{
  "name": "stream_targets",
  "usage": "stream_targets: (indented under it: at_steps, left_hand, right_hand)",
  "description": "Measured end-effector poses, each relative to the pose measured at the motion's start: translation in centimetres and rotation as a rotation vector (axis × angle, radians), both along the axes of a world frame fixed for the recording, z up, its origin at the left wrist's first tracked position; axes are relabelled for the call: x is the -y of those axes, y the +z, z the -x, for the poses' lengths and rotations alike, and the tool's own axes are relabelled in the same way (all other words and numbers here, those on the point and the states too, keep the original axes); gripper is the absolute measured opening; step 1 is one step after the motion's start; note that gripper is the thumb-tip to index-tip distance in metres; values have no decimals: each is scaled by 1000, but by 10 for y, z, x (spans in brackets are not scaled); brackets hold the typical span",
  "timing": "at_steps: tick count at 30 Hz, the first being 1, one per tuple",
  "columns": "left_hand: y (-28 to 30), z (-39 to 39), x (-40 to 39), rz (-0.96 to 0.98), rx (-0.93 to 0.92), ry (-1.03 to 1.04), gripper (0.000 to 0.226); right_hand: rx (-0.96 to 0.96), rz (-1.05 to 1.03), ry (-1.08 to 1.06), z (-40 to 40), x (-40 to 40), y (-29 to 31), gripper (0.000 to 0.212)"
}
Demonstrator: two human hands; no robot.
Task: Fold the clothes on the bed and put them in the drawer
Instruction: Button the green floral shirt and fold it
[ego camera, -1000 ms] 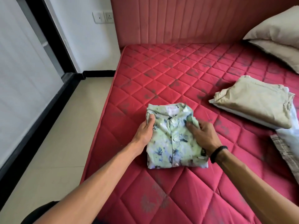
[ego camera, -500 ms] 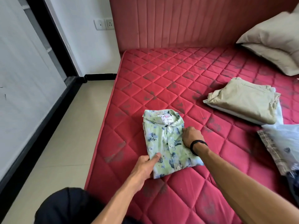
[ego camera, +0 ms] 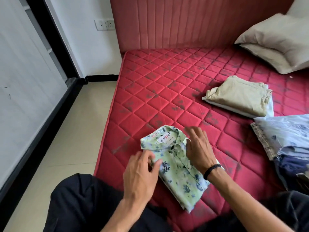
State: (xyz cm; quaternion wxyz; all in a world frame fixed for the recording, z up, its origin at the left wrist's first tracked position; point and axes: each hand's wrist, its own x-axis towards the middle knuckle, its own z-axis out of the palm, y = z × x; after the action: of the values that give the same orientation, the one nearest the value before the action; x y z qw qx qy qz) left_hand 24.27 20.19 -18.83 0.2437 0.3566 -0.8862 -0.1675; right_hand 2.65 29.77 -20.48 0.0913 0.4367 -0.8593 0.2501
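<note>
The folded green shirt (ego camera: 177, 166) lies on the red mattress (ego camera: 167, 97) near its left edge. The left hand (ego camera: 140, 174) touches the shirt's left side with loose fingers; the right hand (ego camera: 199, 149) rests flat on its right side, fingers straight

We take the padded red headboard (ego camera: 192, 22), with its vertical channels, as our landmark. Below it we see the red diamond-quilted mattress (ego camera: 167, 91), marked with dark smudges. At the headboard's right end two beige pillows (ego camera: 270, 41) lie stacked. Left of the headboard stands a white wall (ego camera: 87, 47) carrying a switch and socket plate (ego camera: 105, 25), with a black skirting at its foot. Further left we see a black frame (ego camera: 50, 36) edging a pale panel (ego camera: 21, 81). Cream floor tiles (ego camera: 66, 131) lie in soft daylight.
</note>
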Motion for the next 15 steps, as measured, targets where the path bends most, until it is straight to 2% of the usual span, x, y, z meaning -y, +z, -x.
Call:
stream_targets:
  at_steps: [1,4,6,12,15]
  left_hand:
    - [1,6,12,85,-42,-35,35]
    - [-7,29,31,115,22,-54,75]
    - [-18,42,28,105,59,-66,80]
    - [-40,43,12,200,18,-271,22]
    - [-60,37,-2,197,50,-281,25]
  right_hand:
    - [-29,23,71,-9,-3,-4,49]
    - [-21,24,150,-21,-8,-21,45]
    - [-15,47,131,-19,-8,-33,39]
    - [-4,36,50,-18,-6,-49,33]
    - [42,-17,17,-18,-3,-54,35]
